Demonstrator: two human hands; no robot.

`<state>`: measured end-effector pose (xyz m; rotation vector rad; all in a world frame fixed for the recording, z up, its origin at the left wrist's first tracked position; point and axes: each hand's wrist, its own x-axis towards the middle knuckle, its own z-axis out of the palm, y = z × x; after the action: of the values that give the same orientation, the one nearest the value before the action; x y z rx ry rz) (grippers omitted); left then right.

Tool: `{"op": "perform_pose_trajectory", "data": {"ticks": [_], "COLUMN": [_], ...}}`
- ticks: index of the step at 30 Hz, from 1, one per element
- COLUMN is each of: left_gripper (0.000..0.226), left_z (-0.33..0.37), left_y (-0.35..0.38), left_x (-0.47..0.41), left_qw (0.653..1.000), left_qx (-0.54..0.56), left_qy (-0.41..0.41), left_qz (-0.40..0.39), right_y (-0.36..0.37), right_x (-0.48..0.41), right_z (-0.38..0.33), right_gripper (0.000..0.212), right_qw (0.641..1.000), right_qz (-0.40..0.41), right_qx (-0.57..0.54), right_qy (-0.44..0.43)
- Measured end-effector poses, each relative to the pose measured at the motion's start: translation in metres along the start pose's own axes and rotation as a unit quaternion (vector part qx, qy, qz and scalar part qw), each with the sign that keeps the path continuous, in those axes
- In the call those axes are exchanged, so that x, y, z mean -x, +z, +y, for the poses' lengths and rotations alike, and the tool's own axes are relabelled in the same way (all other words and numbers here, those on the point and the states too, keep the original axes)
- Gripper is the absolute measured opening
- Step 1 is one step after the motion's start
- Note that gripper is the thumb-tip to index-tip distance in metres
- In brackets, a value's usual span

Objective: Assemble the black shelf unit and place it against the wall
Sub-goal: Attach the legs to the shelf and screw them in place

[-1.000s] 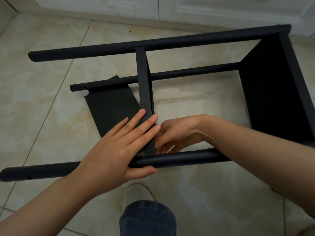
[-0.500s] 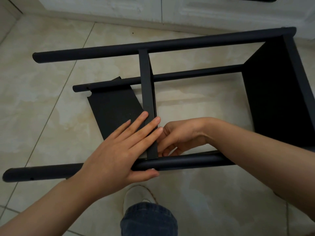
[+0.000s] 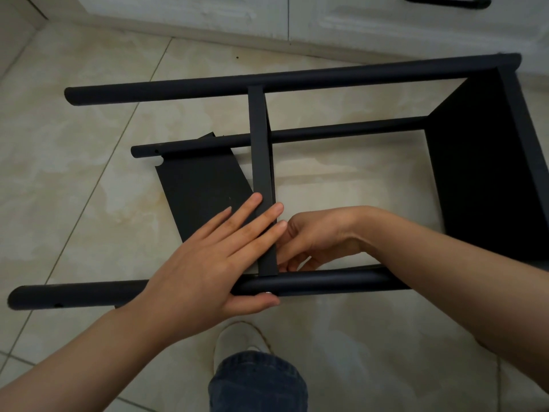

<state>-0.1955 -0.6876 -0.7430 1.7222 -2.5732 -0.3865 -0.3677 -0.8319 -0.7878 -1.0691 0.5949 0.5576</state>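
The black shelf unit [image 3: 297, 80] lies on its side on the tiled floor, its round posts running left to right. One shelf panel [image 3: 481, 162] is fixed at the right end. A middle panel [image 3: 260, 162] stands edge-on between the posts. My left hand [image 3: 214, 263] lies flat over that panel and the near post [image 3: 326, 282], thumb wrapped under the post. My right hand [image 3: 318, 236] reaches inside the frame, fingers curled at the panel's near corner; what they hold is hidden. A loose black panel [image 3: 202, 188] lies on the floor under the frame.
White cabinet doors [image 3: 356, 19] run along the far side, close to the far post. My shoe [image 3: 237, 337] and jeans leg [image 3: 258, 382] are just below the near post. Open beige tile lies to the left.
Both hands stay at the same joint. The view has shifted slightly, so the frame sits a little lower in the picture.
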Motion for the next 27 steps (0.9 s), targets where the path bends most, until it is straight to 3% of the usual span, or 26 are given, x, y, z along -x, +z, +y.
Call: {"op": "perform_pose_trajectory", "data": {"ticks": [11, 15, 21, 27], "left_gripper": [0.085, 0.085, 0.085, 0.086], "left_z": [0.0012, 0.0016, 0.0012, 0.0016], "left_y": [-0.0006, 0.0004, 0.0000, 0.0009], "left_x": [0.0008, 0.0010, 0.0005, 0.0011], "left_qw": [1.000, 1.000, 1.000, 1.000], "left_qx": [-0.017, -0.004, -0.002, -0.004], "left_qy": [-0.003, 0.001, 0.001, 0.002], "left_qz": [-0.001, 0.002, 0.006, 0.005], "right_y": [0.0012, 0.0043, -0.0004, 0.0035], "right_x": [0.0009, -0.0044, -0.0004, -0.0029], "right_z": [-0.0012, -0.0006, 0.0006, 0.0004], "right_gripper": [0.016, 0.025, 0.009, 0.011], "right_qw": [1.000, 1.000, 1.000, 1.000], "right_qz": [-0.002, 0.005, -0.006, -0.006], "right_qx": [-0.004, -0.005, -0.008, -0.010], "right_qy": [-0.001, -0.007, -0.005, -0.011]}}
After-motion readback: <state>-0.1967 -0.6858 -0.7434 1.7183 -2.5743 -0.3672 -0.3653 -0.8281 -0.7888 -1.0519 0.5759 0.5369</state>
